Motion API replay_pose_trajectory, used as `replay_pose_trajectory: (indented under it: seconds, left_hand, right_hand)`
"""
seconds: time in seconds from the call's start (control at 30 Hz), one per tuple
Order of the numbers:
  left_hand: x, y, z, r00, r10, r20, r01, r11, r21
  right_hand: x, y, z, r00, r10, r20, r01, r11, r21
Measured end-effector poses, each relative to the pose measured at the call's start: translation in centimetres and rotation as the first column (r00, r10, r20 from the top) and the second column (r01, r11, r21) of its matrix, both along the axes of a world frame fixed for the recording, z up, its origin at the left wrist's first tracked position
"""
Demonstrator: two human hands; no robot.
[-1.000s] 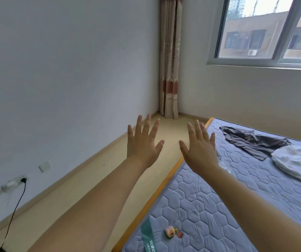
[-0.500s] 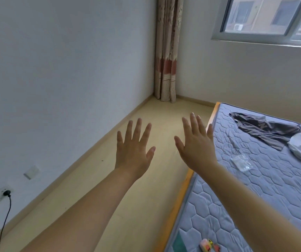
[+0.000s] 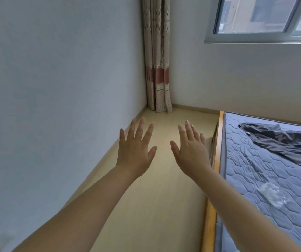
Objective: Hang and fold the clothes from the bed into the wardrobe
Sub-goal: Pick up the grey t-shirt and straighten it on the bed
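Observation:
My left hand [image 3: 134, 150] and my right hand [image 3: 191, 151] are stretched out in front of me over the floor, backs up, fingers straight and spread, holding nothing. To the right lies the bed with its blue-grey quilted mattress [image 3: 255, 180]. A crumpled dark grey garment [image 3: 284, 142] lies on the mattress at the far right, well away from both hands. The wardrobe is out of view.
A clear plastic bag [image 3: 273, 195] lies on the mattress nearer to me. The bed's wooden frame edge [image 3: 217, 160] runs along the pale floor strip [image 3: 155, 197] between bed and left wall. A patterned curtain [image 3: 158, 70] hangs in the corner, beside a window [image 3: 266, 17].
The view has swung left and down: the bed has slid to the right edge, the white garment and small toy have left the frame. Both hands stay spread and empty.

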State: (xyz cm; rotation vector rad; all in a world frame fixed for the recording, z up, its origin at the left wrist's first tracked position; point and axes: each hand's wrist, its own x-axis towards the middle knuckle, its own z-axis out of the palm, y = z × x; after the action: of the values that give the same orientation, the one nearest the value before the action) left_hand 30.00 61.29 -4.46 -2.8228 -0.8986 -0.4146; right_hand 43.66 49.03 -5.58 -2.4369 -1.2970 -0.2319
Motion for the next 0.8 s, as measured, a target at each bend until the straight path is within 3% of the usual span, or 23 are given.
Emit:
replay_pose_trajectory:
  seconds: [0.2, 0.5, 0.8]
  left_hand:
    - [13.7, 8.9, 0.6, 0.987, -0.158, 0.011, 0.158, 0.987, -0.024]
    - [34.3, 22.2, -2.2, 0.926, -0.376, 0.042, 0.377, 0.926, -0.023]
    - [58.2, 33.0, -4.7, 0.786, -0.61, -0.096, 0.603, 0.792, -0.099]
  right_hand:
    - [10.6, 7.4, -0.3, 0.993, -0.115, -0.013, 0.115, 0.993, -0.024]
    - [28.8, 18.0, -3.2, 0.948, -0.301, 0.103, 0.313, 0.939, -0.139]
    - [48.4, 28.0, -3.7, 0.824, -0.567, 0.005, 0.555, 0.806, -0.204]
